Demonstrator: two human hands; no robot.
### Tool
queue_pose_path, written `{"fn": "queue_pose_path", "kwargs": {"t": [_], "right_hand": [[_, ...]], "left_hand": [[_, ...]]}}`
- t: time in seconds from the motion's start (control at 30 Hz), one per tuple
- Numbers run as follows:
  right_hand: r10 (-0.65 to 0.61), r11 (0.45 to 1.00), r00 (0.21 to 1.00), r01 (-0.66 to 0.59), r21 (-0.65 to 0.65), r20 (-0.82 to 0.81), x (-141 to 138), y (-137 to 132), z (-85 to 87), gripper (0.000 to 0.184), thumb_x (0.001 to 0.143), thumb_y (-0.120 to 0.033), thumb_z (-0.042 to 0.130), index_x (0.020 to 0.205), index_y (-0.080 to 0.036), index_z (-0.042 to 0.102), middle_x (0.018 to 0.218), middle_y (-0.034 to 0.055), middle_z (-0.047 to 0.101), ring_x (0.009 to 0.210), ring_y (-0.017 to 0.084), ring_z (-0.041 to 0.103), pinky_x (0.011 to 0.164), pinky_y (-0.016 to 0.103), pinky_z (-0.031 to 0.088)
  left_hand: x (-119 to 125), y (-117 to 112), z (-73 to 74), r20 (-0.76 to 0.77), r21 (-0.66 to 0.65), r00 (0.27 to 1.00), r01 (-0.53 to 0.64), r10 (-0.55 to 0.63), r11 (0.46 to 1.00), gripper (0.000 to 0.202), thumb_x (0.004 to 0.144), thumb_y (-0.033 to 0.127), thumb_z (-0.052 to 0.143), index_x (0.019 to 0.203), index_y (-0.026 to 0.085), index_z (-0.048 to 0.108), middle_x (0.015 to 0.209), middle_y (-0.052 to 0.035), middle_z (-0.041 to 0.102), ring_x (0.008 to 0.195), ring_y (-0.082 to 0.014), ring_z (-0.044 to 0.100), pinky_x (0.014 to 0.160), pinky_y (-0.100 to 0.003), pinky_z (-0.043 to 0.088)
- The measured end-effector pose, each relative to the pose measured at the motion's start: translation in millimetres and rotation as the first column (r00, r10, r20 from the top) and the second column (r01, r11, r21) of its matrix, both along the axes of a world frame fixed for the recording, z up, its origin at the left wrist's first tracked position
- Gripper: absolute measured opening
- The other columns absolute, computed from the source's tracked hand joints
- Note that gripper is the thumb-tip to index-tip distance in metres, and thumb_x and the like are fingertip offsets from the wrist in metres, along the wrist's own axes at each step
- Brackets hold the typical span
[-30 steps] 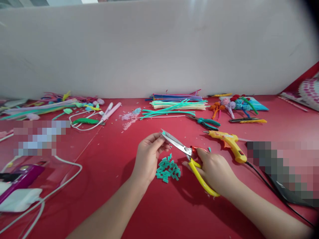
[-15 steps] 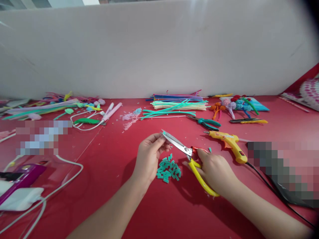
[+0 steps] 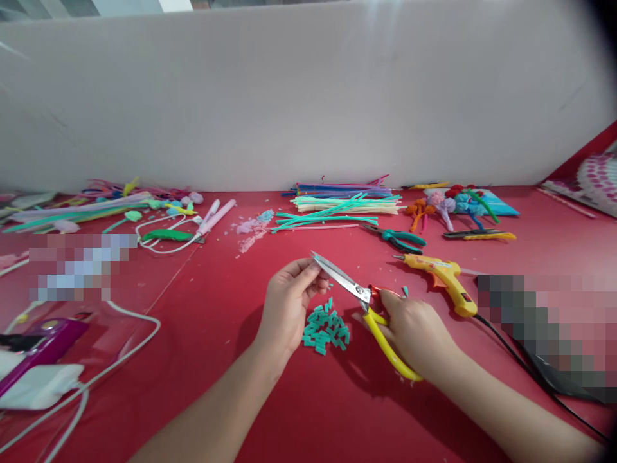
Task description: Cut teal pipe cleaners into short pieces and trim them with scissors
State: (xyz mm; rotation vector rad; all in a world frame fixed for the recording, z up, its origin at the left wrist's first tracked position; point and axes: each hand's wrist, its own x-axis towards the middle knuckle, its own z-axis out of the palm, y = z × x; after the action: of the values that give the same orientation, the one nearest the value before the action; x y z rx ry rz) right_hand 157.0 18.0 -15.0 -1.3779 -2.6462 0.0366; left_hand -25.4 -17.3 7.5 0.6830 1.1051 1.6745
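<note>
The scissors (image 3: pixel 360 291) are held aslant above the tabletop (image 3: pixel 202 321), their long axis laid from the right hand (image 3: pixel 414 331) leftward and toward the far edge — the blade tips are met by the left hand (image 3: pixel 289 289). The handles are gripped in the right hand's curled fingers; the left thumb and forefinger are pinched together, anything between them being hidden. Teal pieces (image 3: pixel 326 328) are heaped between the hands, well apart from the far edge. The teal bit seen earlier at the tips is no longer shown — the heap looks unchanged.
</note>
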Motion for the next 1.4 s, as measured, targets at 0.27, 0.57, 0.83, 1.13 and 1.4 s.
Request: {"fn": "queue_pose_path", "kwargs": {"t": [0.27,0.57,0.83,1.13,1.4], "right_hand": [[-0.013,0.999,1.0,0.013,-0.031,0.008,-1,0,-0.2,0.034,0.078,-0.048,0.033,0.07,-0.018,0.046,0.05,0.0028,0.054,0.044,0.014,0.05,0.043,0.024,0.016],[-0.182,0.982,0.983,0.18,-0.057,-0.022,4,14,8.5,0.038,0.074,-0.056,0.037,0.068,-0.02,0.046,0.051,0.0019,0.053,0.047,0.016,0.052,0.043,0.024,0.018],[-0.216,0.854,0.814,-0.11,-0.508,-0.539,-9,10,22.2,0.023,0.076,-0.039,0.041,0.071,-0.018,0.049,0.052,-0.0045,0.045,0.047,0.009,0.04,0.046,0.02,0.029],[-0.302,0.77,0.744,-0.178,-0.612,-0.596,-10,3,28.3,0.012,0.07,-0.026,0.045,0.061,-0.018,0.045,0.044,-0.0075,0.038,0.042,0.006,0.036,0.045,0.018,0.029],[-0.172,0.929,0.905,0.017,-0.371,-0.389,-4,12,17.5,0.025,0.068,-0.043,0.048,0.063,-0.019,0.044,0.052,-0.003,0.046,0.047,0.009,0.041,0.043,0.02,0.023]], "left_hand": [[0,0,2.5,-0.016,-0.013,1.0,0.011,-0.011,1.0,0.012,0.067,0.022,0.059,0.074,0.012,0.061,0.066,-0.0018,0.06,0.058,-0.0078,0.053,0.056,-0.02,0.042],[3,-1,0.8,-0.037,-0.047,0.992,0.119,-0.121,0.992,0.013,0.071,0.025,0.057,0.076,0.013,0.058,0.069,-0.0029,0.06,0.059,-0.0082,0.052,0.059,-0.021,0.042],[15,-4,-0.9,-0.11,-0.211,0.863,0.465,-0.494,0.86,0.017,0.075,0.028,0.051,0.076,0.012,0.057,0.067,-0.0049,0.059,0.057,-0.0097,0.052,0.056,-0.022,0.04],[21,-7,-1.6,-0.262,-0.286,0.771,0.512,-0.58,0.81,0.015,0.073,0.028,0.053,0.075,0.013,0.057,0.066,-0.0027,0.058,0.055,-0.0086,0.051,0.054,-0.021,0.041],[19,-5,-4.1,-0.338,-0.28,0.817,0.387,-0.467,0.879,0.015,0.069,0.028,0.057,0.066,0.013,0.055,0.055,0.0005,0.054,0.047,-0.007,0.047,0.048,-0.019,0.038]]}}
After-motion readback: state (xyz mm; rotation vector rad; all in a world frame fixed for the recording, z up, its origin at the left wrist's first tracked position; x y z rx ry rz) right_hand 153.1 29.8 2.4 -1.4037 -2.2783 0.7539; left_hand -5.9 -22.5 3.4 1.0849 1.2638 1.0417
